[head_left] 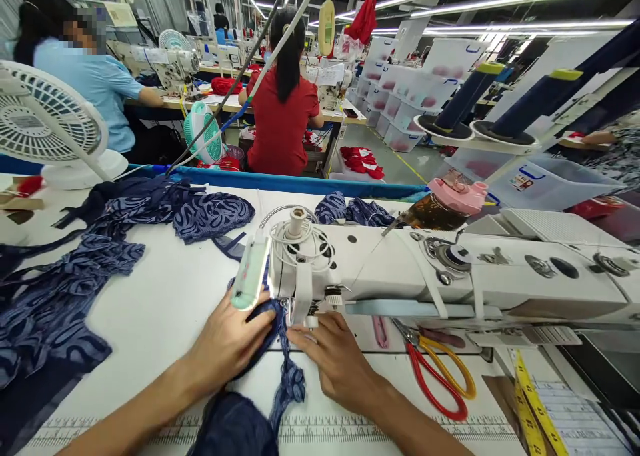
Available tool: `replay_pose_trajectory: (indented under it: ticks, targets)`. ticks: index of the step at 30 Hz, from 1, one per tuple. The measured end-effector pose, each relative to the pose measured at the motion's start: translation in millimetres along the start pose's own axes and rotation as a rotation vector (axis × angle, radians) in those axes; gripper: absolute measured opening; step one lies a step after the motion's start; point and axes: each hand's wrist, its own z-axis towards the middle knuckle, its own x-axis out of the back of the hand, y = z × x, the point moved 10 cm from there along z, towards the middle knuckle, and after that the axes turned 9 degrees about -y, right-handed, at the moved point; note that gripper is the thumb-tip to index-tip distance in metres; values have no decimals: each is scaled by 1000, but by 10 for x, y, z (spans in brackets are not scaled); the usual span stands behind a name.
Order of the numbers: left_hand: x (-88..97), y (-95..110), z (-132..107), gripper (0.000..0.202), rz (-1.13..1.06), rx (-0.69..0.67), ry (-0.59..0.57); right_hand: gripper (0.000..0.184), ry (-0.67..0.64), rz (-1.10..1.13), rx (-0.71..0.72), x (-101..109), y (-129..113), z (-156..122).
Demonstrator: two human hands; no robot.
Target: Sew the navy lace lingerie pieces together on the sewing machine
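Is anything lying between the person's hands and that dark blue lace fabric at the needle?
Nothing visible does. The left hand rests directly on the dark blue lace fabric, and the right hand touches it beside the white sewing machine. The red and yellow scissors lie off to the right.

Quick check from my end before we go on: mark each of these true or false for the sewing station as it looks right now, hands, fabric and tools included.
1. Both hands press dark blue lace fabric at the needle of the white sewing machine. True: left hand and right hand lie flat on either side of it.
2. The scissors are in the right hand. False: they lie on the table, right of that hand.
3. The scissors have one red and one yellow handle. True.
4. A white fan stands at the far left of the table. True.
5. The pile of cut pieces on the left is red. False: it is dark blue.
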Motion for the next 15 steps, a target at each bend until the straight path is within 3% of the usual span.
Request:
replay_pose_trajectory:
  ticks: [4,6,11,15]
  targets:
    - [-68,201,-321,28,70,160,64,61,-132,29,26,-62,-87,-11]
    - [-117,215,-397,23,121,166,74,60,-183,13,22,-102,-112,6]
    - [-33,117,-240,36,149,20,138,55,-152,1,63,-108,-195,61]
    - [-114,55,-71,17,129,-33,64,49,-51,-11,66,-82,-239,50]
